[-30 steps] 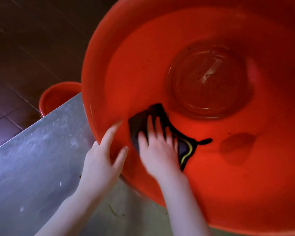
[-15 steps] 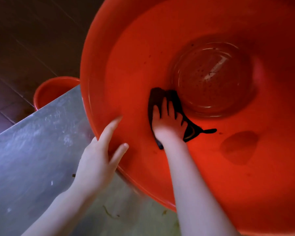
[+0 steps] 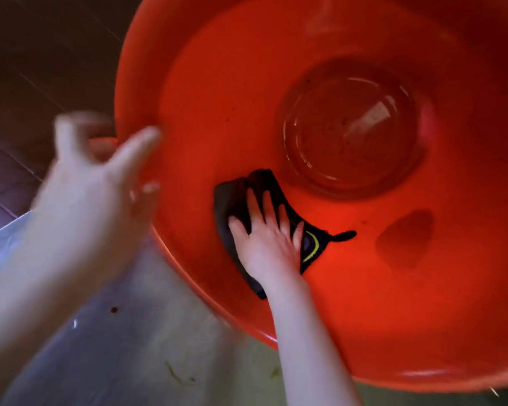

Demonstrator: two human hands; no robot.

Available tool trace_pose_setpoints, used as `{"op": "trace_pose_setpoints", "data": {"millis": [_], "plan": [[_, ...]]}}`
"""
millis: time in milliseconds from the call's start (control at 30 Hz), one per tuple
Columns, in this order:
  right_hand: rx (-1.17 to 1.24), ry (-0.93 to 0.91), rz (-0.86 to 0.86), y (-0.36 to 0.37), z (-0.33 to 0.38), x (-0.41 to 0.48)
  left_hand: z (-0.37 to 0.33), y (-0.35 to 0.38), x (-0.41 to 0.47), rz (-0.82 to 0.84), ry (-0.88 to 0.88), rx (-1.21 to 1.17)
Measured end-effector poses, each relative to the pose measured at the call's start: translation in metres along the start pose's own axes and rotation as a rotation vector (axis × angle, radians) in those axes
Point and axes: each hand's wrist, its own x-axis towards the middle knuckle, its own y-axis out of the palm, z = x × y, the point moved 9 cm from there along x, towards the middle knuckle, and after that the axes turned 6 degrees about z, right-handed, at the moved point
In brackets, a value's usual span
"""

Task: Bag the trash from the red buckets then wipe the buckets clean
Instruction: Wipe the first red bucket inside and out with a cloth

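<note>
Left hand (image 3: 94, 183) lifted off red bucket (image 3: 217, 83), right hand (image 3: 269, 247) pressing cloth (image 3: 232, 203) inside

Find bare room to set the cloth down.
Free: steel table below the rim of the red bucket, left of the right hand, few scraps. Bucket wall right of the cloth is bare. Crowded: rim's left side, where the left hand hovers.

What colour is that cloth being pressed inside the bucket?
The cloth is black with a curved yellow-green stripe, clearest in the head view.
</note>
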Motion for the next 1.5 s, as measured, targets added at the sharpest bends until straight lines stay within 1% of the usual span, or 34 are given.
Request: {"op": "trace_pose_setpoints", "data": {"millis": [33,67,133,200,267,367,433,533,600,700,767,800,867,933,1000,1067,1100,1167,1267,1333,1433,1500], "plan": [[-0.047,-0.013,0.001,0.000,-0.005,-0.001,-0.002,-0.012,0.015,-0.027,0.059,0.044],[-0.089,-0.026,-0.001,0.000,-0.011,-0.004,-0.006,-0.017,0.028,-0.013,0.107,0.062],[-0.139,-0.030,-0.012,-0.001,-0.027,-0.009,-0.016,-0.016,0.033,-0.004,0.136,0.088],[-0.197,0.018,-0.042,-0.002,-0.052,-0.015,-0.026,-0.001,0.018,0.033,0.167,0.060],[-0.285,0.132,-0.097,-0.006,-0.083,-0.021,-0.033,0.023,-0.004,0.113,0.188,-0.055],[-0.319,0.345,-0.095,-0.006,-0.128,-0.020,-0.037,0.063,-0.038,0.214,0.098,-0.240],[-0.271,0.384,-0.044,-0.004,-0.141,-0.010,-0.042,0.081,-0.054,0.240,0.026,-0.332],[-0.179,0.303,0.035,-0.003,-0.130,0.007,-0.040,0.086,-0.058,0.216,-0.006,-0.376],[-0.159,0.233,0.055,-0.001,-0.116,0.005,-0.037,0.086,-0.056,0.213,-0.018,-0.385],[-0.194,0.048,-0.024,0.015,-0.077,-0.038,-0.033,0.098,-0.061,0.278,-0.085,-0.385],[-0.094,-0.067,-0.057,0.031,-0.049,-0.081,-0.031,0.104,-0.070,0.293,-0.123,-0.404],[-0.051,-0.080,-0.060,0.038,-0.043,-0.093,-0.032,0.106,-0.072,0.294,-0.116,-0.411],[-0.034,-0.010,-0.048,0.046,-0.049,-0.093,-0.037,0.108,-0.073,0.302,-0.070,-0.409],[-0.024,0.173,-0.078,0.043,-0.074,-0.070,-0.042,0.111,-0.070,0.323,-0.038,-0.416],[0.054,0.351,-0.095,0.031,-0.105,-0.035,-0.042,0.115,-0.068,0.340,-0.051,-0.457],[0.164,0.448,-0.027,0.021,-0.132,0.003,-0.042,0.120,-0.068,0.348,-0.064,-0.499],[0.193,0.461,0.005,0.016,-0.140,0.017,-0.042,0.122,-0.069,0.347,-0.071,-0.511],[0.162,0.433,0.036,0.010,-0.145,0.034,-0.042,0.125,-0.071,0.342,-0.106,-0.518],[0.104,0.376,0.031,0.011,-0.133,0.023,-0.043,0.129,-0.073,0.333,-0.129,-0.522],[0.081,0.292,-0.016,0.021,-0.112,-0.006,-0.043,0.128,-0.072,0.338,-0.120,-0.519],[0.058,0.092,-0.108,0.036,-0.062,-0.066,-0.044,0.127,-0.072,0.338,-0.111,-0.515],[0.054,0.056,-0.113,0.043,-0.049,-0.085,-0.046,0.127,-0.071,0.338,-0.098,-0.524]]}}
